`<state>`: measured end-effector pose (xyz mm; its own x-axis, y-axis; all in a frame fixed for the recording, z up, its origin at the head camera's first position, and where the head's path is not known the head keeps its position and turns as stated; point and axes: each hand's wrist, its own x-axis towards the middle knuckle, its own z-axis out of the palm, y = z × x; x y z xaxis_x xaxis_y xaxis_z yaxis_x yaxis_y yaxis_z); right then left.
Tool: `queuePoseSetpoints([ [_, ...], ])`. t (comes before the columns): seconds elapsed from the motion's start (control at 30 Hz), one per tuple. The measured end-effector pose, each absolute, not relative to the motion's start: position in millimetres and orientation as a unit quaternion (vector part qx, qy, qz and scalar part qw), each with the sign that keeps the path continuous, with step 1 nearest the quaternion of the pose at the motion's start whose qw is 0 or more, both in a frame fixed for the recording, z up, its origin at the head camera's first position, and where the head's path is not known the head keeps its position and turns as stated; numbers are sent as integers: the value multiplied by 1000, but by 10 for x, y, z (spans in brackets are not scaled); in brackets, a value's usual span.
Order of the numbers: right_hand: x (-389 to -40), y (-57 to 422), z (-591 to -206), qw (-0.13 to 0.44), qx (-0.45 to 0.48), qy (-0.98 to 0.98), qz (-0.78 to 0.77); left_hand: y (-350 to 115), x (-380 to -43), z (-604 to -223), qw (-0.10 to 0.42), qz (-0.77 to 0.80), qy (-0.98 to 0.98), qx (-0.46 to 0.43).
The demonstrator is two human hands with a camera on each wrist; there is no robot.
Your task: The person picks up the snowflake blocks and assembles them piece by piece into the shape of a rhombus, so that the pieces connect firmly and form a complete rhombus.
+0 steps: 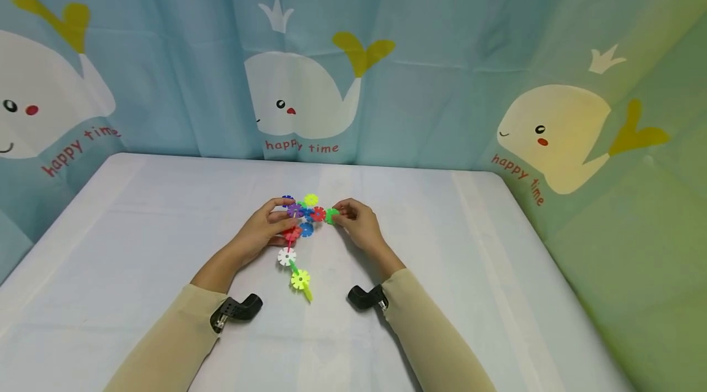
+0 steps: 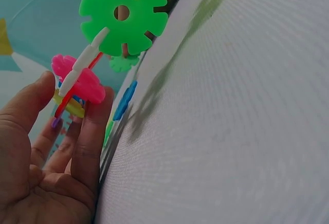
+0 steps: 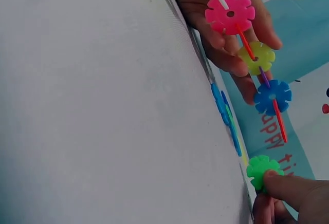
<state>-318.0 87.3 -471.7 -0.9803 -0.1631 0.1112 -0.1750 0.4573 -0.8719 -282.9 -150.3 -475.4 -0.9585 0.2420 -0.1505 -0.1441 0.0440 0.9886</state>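
A chain of slotted plastic snowflake discs, with pink (image 3: 230, 12), yellow (image 3: 257, 58), blue (image 3: 273, 98) and red pieces, is held between the thumb and fingers of my left hand (image 1: 259, 229). Its near end, with a white disc (image 1: 286, 256) and a yellow disc (image 1: 301, 279), extends toward me past that hand. My right hand (image 1: 359, 223) pinches a green snowflake disc (image 3: 257, 170) between thumb and fingers. In the right wrist view, a small gap separates this green disc from the chain's red end disc (image 3: 279, 120).
Loose discs, among them blue ones (image 3: 220, 106), lie flat on the white tabletop (image 1: 453, 294) near the hands. A yellow disc (image 1: 311, 199) is just beyond them. Behind the table hangs a blue curtain (image 1: 442, 42) printed with whales.
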Motion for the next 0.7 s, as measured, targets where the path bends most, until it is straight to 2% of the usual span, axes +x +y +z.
queuePoseSetpoints([
  [0.53,-3059,979,-4763,-25,125,-807,577,-1497,-2824,-4729,141,684,715,33],
  [0.7,-2970,962,-4621,-19,148,-794,590,-1514,-2832,-4740,146,681,717,32],
])
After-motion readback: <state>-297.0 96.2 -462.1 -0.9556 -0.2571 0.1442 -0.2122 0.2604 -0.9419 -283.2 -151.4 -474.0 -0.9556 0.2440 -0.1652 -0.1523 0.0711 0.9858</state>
